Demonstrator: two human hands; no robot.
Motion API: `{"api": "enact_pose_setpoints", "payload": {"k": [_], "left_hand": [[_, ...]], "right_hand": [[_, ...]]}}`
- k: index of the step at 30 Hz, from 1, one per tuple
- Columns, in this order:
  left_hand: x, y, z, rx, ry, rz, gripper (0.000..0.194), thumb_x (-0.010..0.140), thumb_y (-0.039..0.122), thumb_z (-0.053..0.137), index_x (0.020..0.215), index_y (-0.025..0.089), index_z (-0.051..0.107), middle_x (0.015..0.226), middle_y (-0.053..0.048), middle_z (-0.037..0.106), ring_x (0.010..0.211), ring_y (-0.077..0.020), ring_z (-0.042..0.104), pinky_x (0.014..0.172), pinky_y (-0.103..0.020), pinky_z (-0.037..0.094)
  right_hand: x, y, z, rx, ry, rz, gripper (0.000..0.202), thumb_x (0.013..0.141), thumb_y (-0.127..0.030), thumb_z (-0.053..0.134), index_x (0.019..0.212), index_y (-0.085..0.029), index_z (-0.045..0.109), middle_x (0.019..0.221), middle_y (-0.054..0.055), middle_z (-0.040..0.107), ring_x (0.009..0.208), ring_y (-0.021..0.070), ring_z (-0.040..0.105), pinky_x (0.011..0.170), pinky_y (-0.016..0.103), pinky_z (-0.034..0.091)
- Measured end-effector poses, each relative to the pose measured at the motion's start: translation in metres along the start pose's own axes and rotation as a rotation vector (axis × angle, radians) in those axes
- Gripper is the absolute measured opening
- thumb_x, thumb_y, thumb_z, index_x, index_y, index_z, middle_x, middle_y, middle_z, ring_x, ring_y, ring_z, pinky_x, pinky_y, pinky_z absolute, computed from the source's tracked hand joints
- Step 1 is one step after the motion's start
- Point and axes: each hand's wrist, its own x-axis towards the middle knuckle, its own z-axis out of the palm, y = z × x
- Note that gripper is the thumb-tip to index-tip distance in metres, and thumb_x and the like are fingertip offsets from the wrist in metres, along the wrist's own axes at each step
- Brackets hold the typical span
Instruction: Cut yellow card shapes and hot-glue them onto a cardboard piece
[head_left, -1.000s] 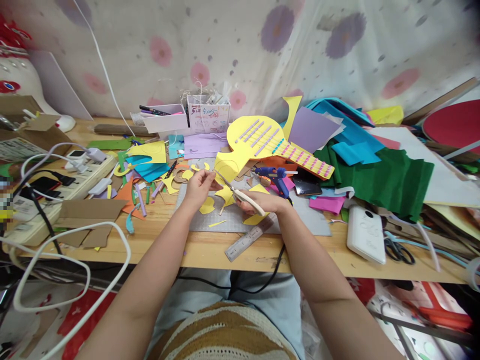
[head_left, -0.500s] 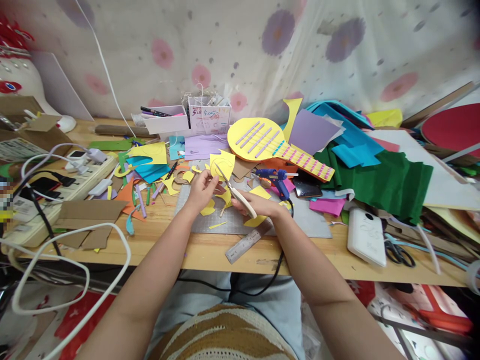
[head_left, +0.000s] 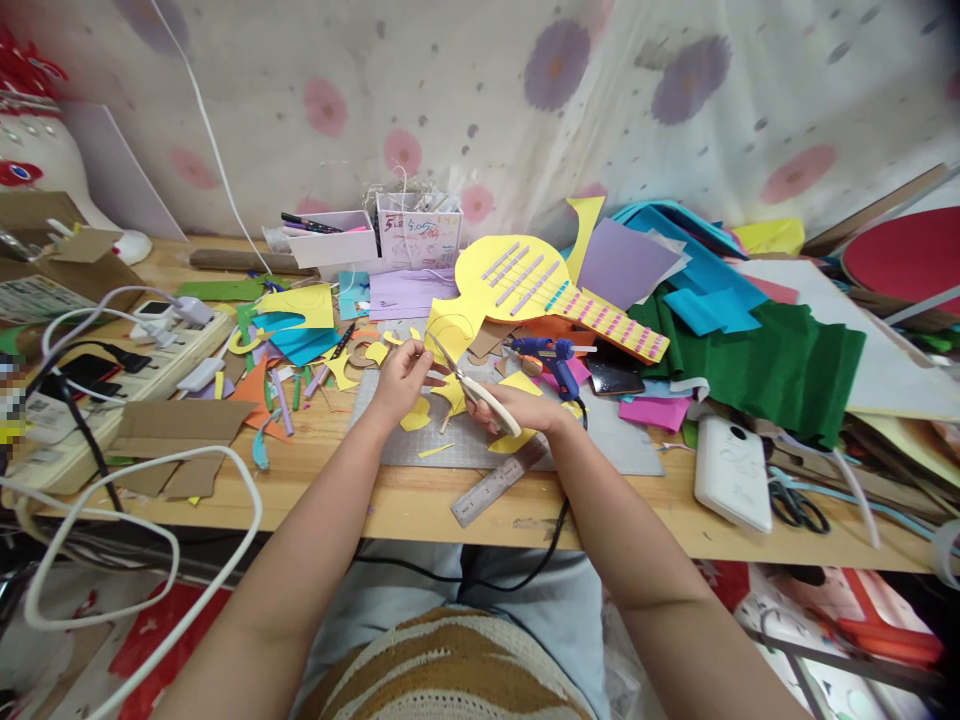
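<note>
Two bare hands meet over the counter (head_left: pixel 420 515) in the head view, each with a closed grip. The left hand (head_left: pixel 403 380) pinches one yellow sheet (head_left: pixel 452 325) between thumb and fingertips at its lower left edge; the sheet, marked with a curved pencil-like line, is raised above the grey cutting mat (head_left: pixel 611 440). The right hand (head_left: pixel 517 406) is wrapped around the handles of one pair of white-handled scissors (head_left: pixel 491 401), whose blades point up and to the left at the sheet; how far apart the blades stand is too small to tell.

One yellow paper guitar (head_left: pixel 517 255) lies just behind the sheet, carrying four pale purple strips on its body. To its near side are one blue glue gun (head_left: pixel 544 350) and one dark phone (head_left: pixel 615 375). One metal ruler (head_left: pixel 487 490) lies slantwise across the mat's near edge, and one pair of black scissors (head_left: pixel 799 503) rests at the far right beside one white device (head_left: pixel 733 472). Two white boxes (head_left: pixel 420 235) stand at the back. Yellow scraps around the hands overlap too much to count.

Both forearms reach forward and converge; the right wrist bends inward, while the left hand's fingers curl.
</note>
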Motion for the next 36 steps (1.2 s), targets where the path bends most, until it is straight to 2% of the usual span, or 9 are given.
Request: {"api": "enact_pose_setpoints", "payload": {"k": [6, 12, 18, 22, 29, 36], "left_hand": [[0.001, -0.002, -0.002, 0.021, -0.008, -0.021, 0.033, 0.071, 0.044, 0.062, 0.07, 0.017, 0.043, 0.065, 0.003, 0.052, 0.066, -0.0145, 0.066, 0.061, -0.03, 0.057], [0.001, 0.0, -0.003, 0.037, -0.018, -0.019, 0.034, 0.069, 0.044, 0.064, 0.068, 0.017, 0.043, 0.063, 0.004, 0.053, 0.063, -0.0146, 0.066, 0.06, -0.029, 0.056], [0.001, -0.002, -0.004, 0.038, -0.044, -0.024, 0.032, 0.068, 0.042, 0.064, 0.068, 0.017, 0.044, 0.061, 0.004, 0.052, 0.062, -0.0135, 0.065, 0.059, -0.028, 0.056], [0.002, -0.001, -0.004, 0.029, -0.049, -0.041, 0.033, 0.067, 0.041, 0.065, 0.067, 0.017, 0.043, 0.061, 0.005, 0.051, 0.061, -0.0133, 0.065, 0.06, -0.028, 0.056], [0.001, 0.001, -0.002, 0.013, -0.052, -0.052, 0.033, 0.067, 0.041, 0.065, 0.067, 0.016, 0.044, 0.06, 0.005, 0.051, 0.061, -0.0137, 0.065, 0.061, -0.03, 0.056], [0.0, 0.004, -0.002, 0.009, -0.05, -0.08, 0.032, 0.067, 0.041, 0.064, 0.068, 0.017, 0.044, 0.062, 0.004, 0.053, 0.063, -0.0139, 0.065, 0.064, -0.032, 0.056]], "right_hand": [[-0.001, 0.008, -0.006, 0.1, -0.049, -0.008, 0.023, 0.082, -0.038, 0.049, 0.077, -0.018, 0.039, 0.061, -0.004, 0.038, 0.051, 0.0072, 0.038, 0.046, 0.021, 0.032], [-0.003, 0.0, -0.003, 0.18, -0.092, -0.048, 0.038, 0.075, -0.051, 0.056, 0.075, -0.018, 0.037, 0.06, -0.005, 0.037, 0.05, 0.006, 0.035, 0.046, 0.021, 0.029], [-0.004, -0.007, -0.002, 0.192, -0.088, -0.019, 0.046, 0.069, -0.059, 0.058, 0.072, -0.018, 0.036, 0.058, -0.006, 0.036, 0.049, 0.0054, 0.035, 0.046, 0.021, 0.03], [-0.005, -0.009, -0.002, 0.168, -0.073, -0.01, 0.041, 0.071, -0.053, 0.058, 0.073, -0.018, 0.037, 0.056, -0.006, 0.038, 0.049, 0.0058, 0.035, 0.046, 0.021, 0.03], [-0.003, -0.005, -0.002, 0.25, -0.054, 0.062, 0.022, 0.073, -0.032, 0.056, 0.072, -0.018, 0.039, 0.056, -0.006, 0.038, 0.047, 0.0051, 0.035, 0.044, 0.02, 0.029], [-0.003, -0.003, -0.002, 0.309, -0.028, 0.108, 0.024, 0.07, -0.03, 0.06, 0.074, -0.018, 0.04, 0.054, -0.006, 0.038, 0.047, 0.0052, 0.035, 0.043, 0.019, 0.028]]}}
